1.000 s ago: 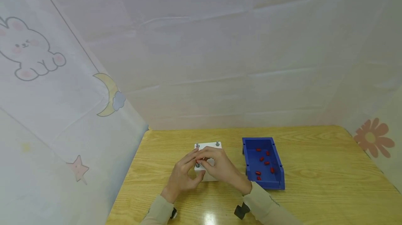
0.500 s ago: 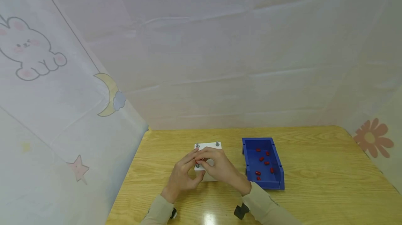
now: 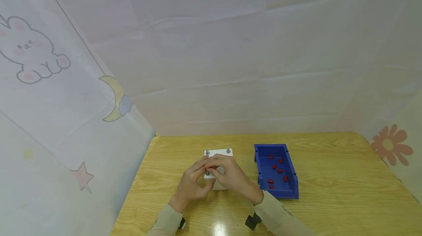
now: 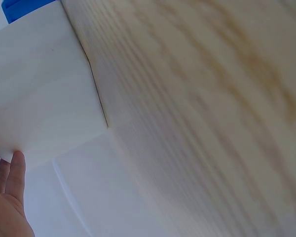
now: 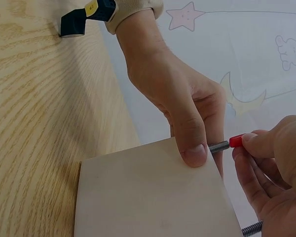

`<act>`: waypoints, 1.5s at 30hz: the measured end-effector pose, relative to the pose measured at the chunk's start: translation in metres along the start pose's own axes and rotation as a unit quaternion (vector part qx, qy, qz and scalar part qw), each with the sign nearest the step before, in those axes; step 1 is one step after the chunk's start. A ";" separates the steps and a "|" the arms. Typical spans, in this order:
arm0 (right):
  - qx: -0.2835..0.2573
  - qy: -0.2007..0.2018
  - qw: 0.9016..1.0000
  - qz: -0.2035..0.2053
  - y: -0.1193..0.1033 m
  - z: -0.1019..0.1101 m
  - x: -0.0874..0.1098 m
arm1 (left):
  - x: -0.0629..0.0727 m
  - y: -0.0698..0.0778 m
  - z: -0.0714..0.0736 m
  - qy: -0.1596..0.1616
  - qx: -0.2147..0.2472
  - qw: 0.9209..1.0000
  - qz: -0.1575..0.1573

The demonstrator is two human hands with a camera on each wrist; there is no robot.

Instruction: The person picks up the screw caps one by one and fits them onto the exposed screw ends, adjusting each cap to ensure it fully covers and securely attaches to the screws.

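Note:
A white block [image 5: 148,192] stands on the table, with upright threaded bolts [image 3: 228,150] at its top corners. My left hand [image 3: 191,184] holds the block at its near left corner, the thumb pressed on the near face and the fingers around the side. Between the thumb and fingers of my right hand [image 5: 281,168] is a small red cap [image 5: 236,141], pinched at the end of the near left bolt [image 5: 218,147]. Most of that bolt shows below the cap. In the left wrist view the block's pale side [image 4: 39,89] appears, touched by fingertips at its lower edge.
To the right of the block, a blue bin [image 3: 278,194] holds several loose red caps [image 3: 280,171]. The wooden table [image 3: 336,177] meets printed cloth walls at the back and left. A dark wrist-camera mount [image 3: 253,221] hangs below the right sleeve.
Both hands stay in nearly the same place at the near left bolt. The right fingers shift only slightly, and less red shows between them in the head view.

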State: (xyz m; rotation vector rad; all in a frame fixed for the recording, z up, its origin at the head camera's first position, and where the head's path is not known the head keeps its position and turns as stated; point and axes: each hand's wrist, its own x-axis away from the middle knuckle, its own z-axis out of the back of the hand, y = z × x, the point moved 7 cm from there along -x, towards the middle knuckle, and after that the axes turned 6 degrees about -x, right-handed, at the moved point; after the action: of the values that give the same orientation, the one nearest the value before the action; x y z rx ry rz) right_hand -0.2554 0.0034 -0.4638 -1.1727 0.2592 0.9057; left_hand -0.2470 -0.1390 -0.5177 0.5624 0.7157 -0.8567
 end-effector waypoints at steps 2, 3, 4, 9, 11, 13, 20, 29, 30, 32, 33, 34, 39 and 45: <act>0.002 0.000 1.000 0.001 0.000 0.001 0.000 | -0.001 0.000 0.000 0.001 0.002 1.000 -0.001; 0.005 0.000 1.000 0.003 -0.001 0.001 -0.001 | -0.002 0.000 0.000 0.001 0.003 1.000 -0.002; 0.008 0.001 1.000 0.005 -0.001 0.001 -0.001 | -0.002 0.000 0.000 0.001 0.004 1.000 -0.003; 0.014 0.004 1.000 0.012 -0.002 0.003 -0.001 | -0.004 -0.001 0.000 0.002 0.006 1.000 -0.005; 0.014 0.002 1.000 0.010 -0.002 0.004 -0.002 | -0.005 -0.001 0.000 0.004 0.006 1.000 -0.005; 0.013 0.000 1.000 0.006 -0.002 0.004 -0.002 | -0.006 -0.001 0.000 0.006 0.005 1.000 -0.007; 0.014 -0.007 1.000 -0.002 -0.001 0.003 -0.003 | -0.006 -0.002 0.000 0.006 0.007 1.000 -0.012; 0.016 -0.012 1.000 -0.007 0.002 0.000 0.000 | -0.002 -0.002 -0.001 0.011 0.002 1.000 -0.013; 0.017 -0.012 1.000 -0.007 0.002 0.000 0.000 | -0.001 -0.002 -0.001 0.011 0.002 1.000 -0.011; 0.017 -0.013 1.000 -0.006 0.001 -0.001 0.000 | 0.000 -0.002 -0.001 0.011 0.003 1.000 -0.009; 0.018 -0.013 1.000 -0.007 0.001 -0.001 0.001 | 0.000 -0.001 -0.001 0.010 0.003 1.000 -0.007; 0.017 -0.014 1.000 -0.008 0.001 -0.001 0.001 | 0.000 -0.001 -0.001 0.010 0.004 1.000 -0.007; 0.013 -0.016 1.000 -0.016 0.000 -0.003 0.002 | 0.001 0.001 0.000 0.011 0.006 1.000 -0.008; 0.015 -0.016 1.000 -0.018 -0.001 -0.004 0.001 | 0.000 0.002 0.002 0.015 0.008 1.000 -0.014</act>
State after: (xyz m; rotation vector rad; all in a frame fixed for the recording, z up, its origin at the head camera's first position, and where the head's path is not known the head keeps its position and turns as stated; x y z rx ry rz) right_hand -0.2533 0.0007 -0.4652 -1.1314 0.2242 0.8844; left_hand -0.2448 -0.1394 -0.5165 0.5824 0.7467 -0.8825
